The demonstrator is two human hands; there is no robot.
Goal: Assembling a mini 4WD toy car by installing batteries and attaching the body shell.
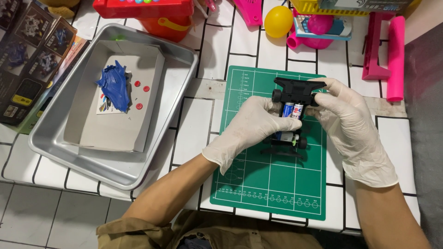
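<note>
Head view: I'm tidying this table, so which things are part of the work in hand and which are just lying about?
In hand:
black toy car chassis
two batteries
left hand
right hand
green cutting mat

Lying about:
metal tray
blue car shell
yellow ball
pink toys

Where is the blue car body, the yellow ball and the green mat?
blue car body [113,85], head view, middle of the shell
yellow ball [278,21], head view, its centre
green mat [267,184], head view, bare lower part

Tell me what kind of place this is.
Probably a home hobby or toy-assembly table. Both gloved hands, left hand and right hand, hold a black toy car chassis over a green cutting mat; a metal tray holds a blue car body; plastic toys crowd the back.
</note>
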